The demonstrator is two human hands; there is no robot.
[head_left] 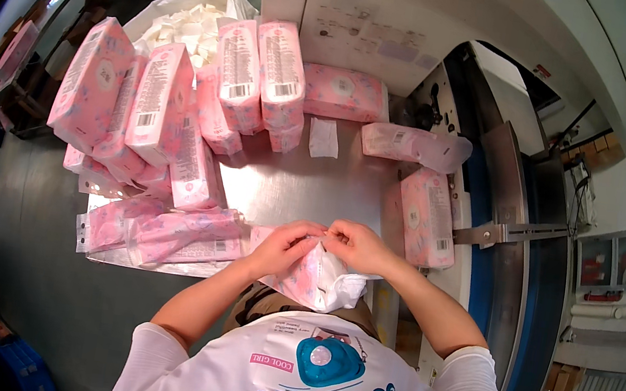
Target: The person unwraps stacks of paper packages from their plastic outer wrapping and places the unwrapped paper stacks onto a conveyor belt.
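Note:
At the near edge of the metal table, a pink printed soft pack (295,283) lies close against my body. White folded sheets or film (341,287) bulge out of its right side. My left hand (287,247) pinches the pack's upper edge from the left. My right hand (356,246) is closed at the same edge, its fingertips meeting those of the left. Exactly what the fingertips grip is hidden. Left of my hands lie flat, slack pink packs (181,236). A small white sheet (324,139) rests farther back on the table.
Several full pink packs (158,104) are piled on the table's left side. Behind them a white bag (233,1) holds crumpled white pieces. Other packs lie at the back (344,93) and right (427,217). A machine with a metal bracket (489,235) borders the right side.

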